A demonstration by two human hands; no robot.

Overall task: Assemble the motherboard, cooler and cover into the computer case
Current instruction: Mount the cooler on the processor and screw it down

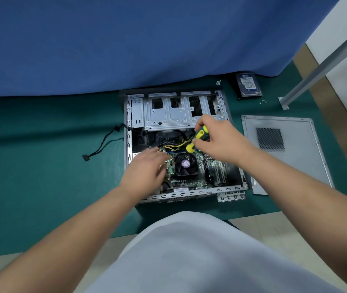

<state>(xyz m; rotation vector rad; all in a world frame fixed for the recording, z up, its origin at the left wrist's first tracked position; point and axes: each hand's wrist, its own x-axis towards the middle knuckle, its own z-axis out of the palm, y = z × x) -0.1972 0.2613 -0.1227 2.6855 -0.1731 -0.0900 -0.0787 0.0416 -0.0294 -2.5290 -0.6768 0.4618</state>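
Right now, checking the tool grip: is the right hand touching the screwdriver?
Touching. The head view shows the right hand with fingers and thumb curled round the yellow-green handle of the screwdriver, above the open computer case.

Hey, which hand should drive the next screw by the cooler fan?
Probably the right hand: it already grips the screwdriver, tip angled down toward the cooler fan. The left hand is empty, fingers spread over the motherboard beside the fan.

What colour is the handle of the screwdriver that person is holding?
The screwdriver handle is yellow and dark green, gripped by the right hand; the head view shows it.
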